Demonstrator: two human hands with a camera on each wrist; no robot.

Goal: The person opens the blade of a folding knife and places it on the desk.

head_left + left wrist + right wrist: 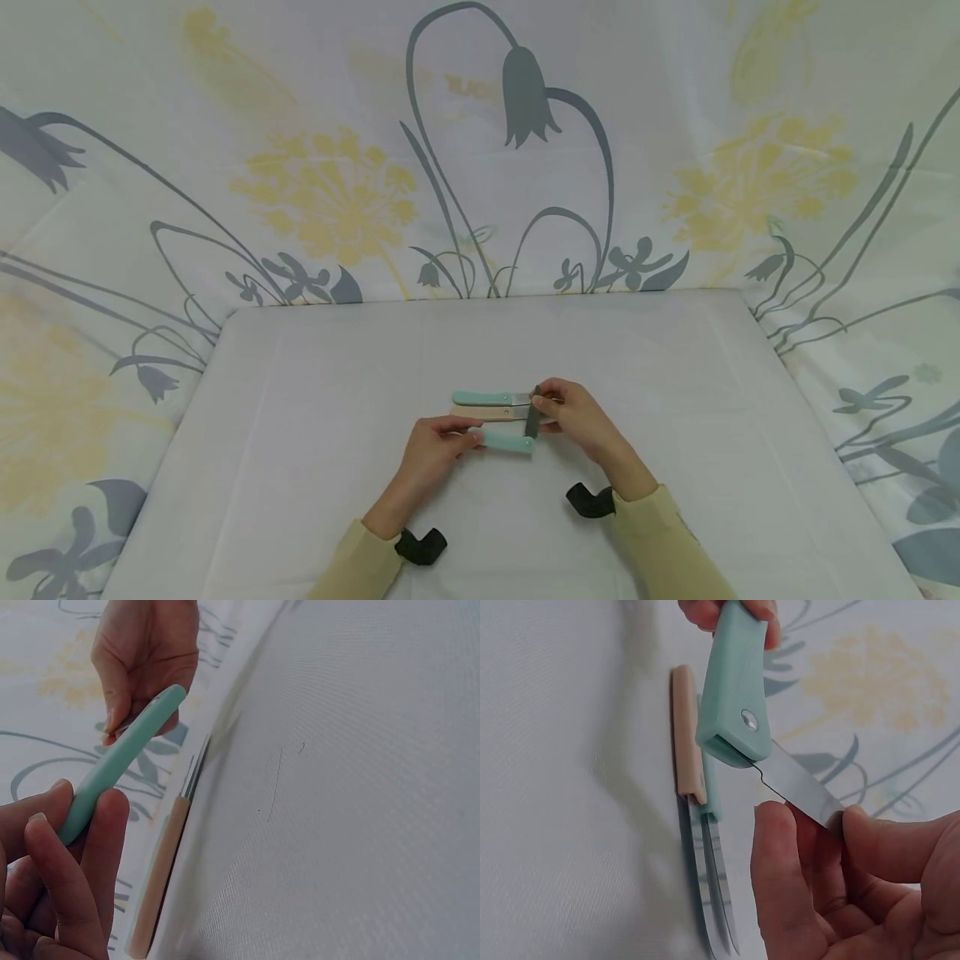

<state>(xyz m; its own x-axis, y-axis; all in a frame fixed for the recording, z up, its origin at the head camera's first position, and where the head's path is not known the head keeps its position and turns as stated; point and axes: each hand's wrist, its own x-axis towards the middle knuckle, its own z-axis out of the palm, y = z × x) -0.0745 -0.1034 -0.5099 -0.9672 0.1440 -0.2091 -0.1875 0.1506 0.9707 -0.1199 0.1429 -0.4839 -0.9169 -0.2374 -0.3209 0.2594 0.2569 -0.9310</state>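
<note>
A mint-green folding knife [507,442] is held above the table, its blade [799,784] swung out at about a right angle to the handle. My left hand [438,450] pinches the handle's end between thumb and fingers. With thumb and fingers, my right hand [579,417] grips the blade toward its tip, which those fingers hide. Just beyond lie two more folding knives with blades extended: a beige-handled one [483,412] and a mint-handled one [480,398], side by side. In the left wrist view the beige knife [161,877] mostly covers the other.
The table [315,367] wears a white cloth. Behind it and along both sides hangs a white curtain [480,183] with grey and yellow flowers. Black wrist-worn pieces [422,547] sit at both sleeve cuffs.
</note>
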